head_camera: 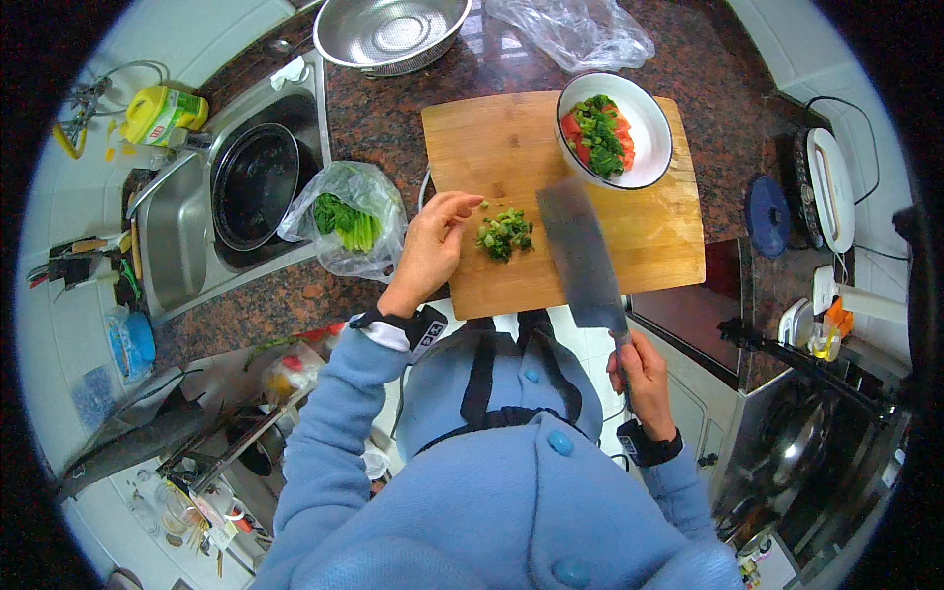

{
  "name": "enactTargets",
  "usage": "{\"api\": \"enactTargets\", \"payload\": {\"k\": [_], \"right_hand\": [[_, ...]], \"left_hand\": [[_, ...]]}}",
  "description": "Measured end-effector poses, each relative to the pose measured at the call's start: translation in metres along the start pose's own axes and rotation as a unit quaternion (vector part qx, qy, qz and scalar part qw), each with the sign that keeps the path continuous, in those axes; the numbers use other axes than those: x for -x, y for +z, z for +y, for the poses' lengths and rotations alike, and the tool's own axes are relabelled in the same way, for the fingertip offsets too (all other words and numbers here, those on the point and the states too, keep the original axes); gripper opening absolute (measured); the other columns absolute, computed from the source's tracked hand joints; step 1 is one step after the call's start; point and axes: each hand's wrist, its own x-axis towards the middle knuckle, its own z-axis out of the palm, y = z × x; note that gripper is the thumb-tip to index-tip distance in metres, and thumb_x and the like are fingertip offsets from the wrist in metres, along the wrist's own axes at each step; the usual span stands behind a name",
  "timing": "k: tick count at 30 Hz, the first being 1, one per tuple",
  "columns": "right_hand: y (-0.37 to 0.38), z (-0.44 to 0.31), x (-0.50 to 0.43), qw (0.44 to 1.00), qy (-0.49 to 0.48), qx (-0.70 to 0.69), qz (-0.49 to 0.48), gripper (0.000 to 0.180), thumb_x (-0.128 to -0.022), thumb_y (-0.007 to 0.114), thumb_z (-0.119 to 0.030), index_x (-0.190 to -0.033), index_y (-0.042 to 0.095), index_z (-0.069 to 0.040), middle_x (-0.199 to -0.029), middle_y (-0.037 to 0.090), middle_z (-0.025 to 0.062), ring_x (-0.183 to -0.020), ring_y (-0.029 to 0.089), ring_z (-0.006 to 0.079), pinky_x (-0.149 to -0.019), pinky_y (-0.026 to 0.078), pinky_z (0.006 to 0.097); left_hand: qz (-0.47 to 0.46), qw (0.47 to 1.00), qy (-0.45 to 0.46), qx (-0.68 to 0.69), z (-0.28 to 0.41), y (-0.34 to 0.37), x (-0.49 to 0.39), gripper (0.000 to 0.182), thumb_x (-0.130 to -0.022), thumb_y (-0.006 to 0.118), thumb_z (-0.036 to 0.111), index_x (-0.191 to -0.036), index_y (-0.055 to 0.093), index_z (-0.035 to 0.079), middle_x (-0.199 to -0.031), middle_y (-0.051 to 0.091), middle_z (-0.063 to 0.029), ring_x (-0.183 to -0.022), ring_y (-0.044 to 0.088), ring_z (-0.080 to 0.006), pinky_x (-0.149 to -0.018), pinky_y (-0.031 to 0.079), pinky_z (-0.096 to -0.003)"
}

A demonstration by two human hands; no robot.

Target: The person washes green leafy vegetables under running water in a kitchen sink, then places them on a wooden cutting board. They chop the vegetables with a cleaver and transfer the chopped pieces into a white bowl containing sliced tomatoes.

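Observation:
My right hand point(646, 377) grips the handle of a Chinese cleaver point(580, 254). Its broad, slightly blurred blade reaches over the wooden cutting board point(501, 140). To the left of the blade lies a small heap of chopped green vegetable point(507, 234). My left hand point(436, 240) is at the board's left edge with its fingers bent; I see nothing held in it. A tiny green piece point(484, 203) is by its fingertips. On the board's far right stands a white bowl with a dark rim point(653, 140), holding chopped greens point(599, 133) and red tomato pieces point(625, 140).
A plastic bag of leafy greens point(361, 221) sits left of the board, beside the sink point(173, 254) with a black pan point(254, 188). Behind are a metal colander point(391, 33) and a clear plastic bag point(582, 33). A blue lid point(768, 215) lies at right.

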Motion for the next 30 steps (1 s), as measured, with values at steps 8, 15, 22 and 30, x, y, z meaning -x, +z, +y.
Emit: {"api": "enactTargets", "payload": {"k": [8, 15, 22, 30], "right_hand": [[0.012, 0.045, 0.013, 0.972, 0.077, -0.222, -0.003, 0.038, -0.096, 0.042, -0.034, -0.111, 0.049, 0.0, -0.066, 0.053, 0.0045, -0.047, 0.045, 0.0084, -0.042, 0.036, 0.0204], [0.036, 0.047, -0.015, 0.971, 0.088, -0.215, -0.055, 0.037, -0.096, 0.041, -0.034, -0.112, 0.049, -0.001, -0.067, 0.052, 0.0044, -0.048, 0.044, 0.0079, -0.043, 0.034, 0.02], [0.046, 0.046, -0.024, 0.959, 0.102, -0.238, -0.117, 0.032, -0.097, 0.041, -0.03, -0.109, 0.051, -0.002, -0.069, 0.054, 0.0034, -0.05, 0.046, 0.0077, -0.045, 0.035, 0.0198], [0.024, 0.01, -0.013, 0.955, 0.089, -0.255, -0.124, 0.038, -0.096, 0.042, -0.033, -0.111, 0.048, 0.002, -0.067, 0.053, 0.0061, -0.047, 0.045, 0.0091, -0.043, 0.036, 0.0207]], "left_hand": [[-0.002, 0.974, 0.033, -0.225, -0.001, 0.019, 0.008, 0.077, -0.059, 0.078, 0.003, -0.126, 0.041, -0.001, -0.115, 0.042, -0.0159, -0.096, 0.052, -0.0299, -0.082, 0.046, -0.0342], [-0.042, 0.973, 0.014, -0.227, -0.001, 0.026, 0.002, 0.07, -0.058, 0.079, 0.004, -0.119, 0.044, -0.001, -0.106, 0.048, -0.0161, -0.098, 0.052, -0.0326, -0.084, 0.045, -0.0376], [0.021, 0.996, -0.048, -0.076, 0.002, 0.037, 0.005, 0.052, -0.06, 0.078, 0.004, -0.107, 0.054, 0.0, -0.096, 0.054, -0.0133, -0.079, 0.058, -0.0254, -0.067, 0.05, -0.032], [0.061, 0.993, 0.017, -0.1, 0.054, 0.039, -0.014, 0.049, -0.062, 0.076, 0.001, -0.106, 0.055, 0.0, -0.094, 0.055, -0.0123, -0.082, 0.061, -0.0233, -0.069, 0.053, -0.0295]]}}
